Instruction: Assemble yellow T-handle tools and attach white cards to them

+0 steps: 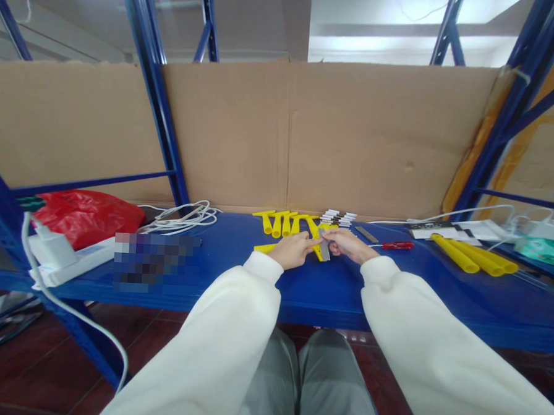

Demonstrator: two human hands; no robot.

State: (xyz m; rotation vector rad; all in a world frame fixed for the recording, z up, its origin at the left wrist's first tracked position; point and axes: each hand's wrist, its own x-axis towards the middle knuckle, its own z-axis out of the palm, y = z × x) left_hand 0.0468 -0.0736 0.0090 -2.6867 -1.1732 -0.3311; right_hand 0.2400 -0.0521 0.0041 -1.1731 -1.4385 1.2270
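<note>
Left hand (293, 250): grasping the yellow T-shaped tool (264, 248), which lies to the left of the red screwdriver (398, 245).
Right hand (348, 243): pinching the metal plate (325, 252) at the tool's head, near the screwdriver, on its left.
Yellow row (286, 226): similar pieces, left of the screwdriver and farther back.
Yellow tubes (476, 256): to the right of the screwdriver.

One head-worn camera looks forward and down over both sleeves (219, 328) onto the blue shelf (226, 248).
</note>
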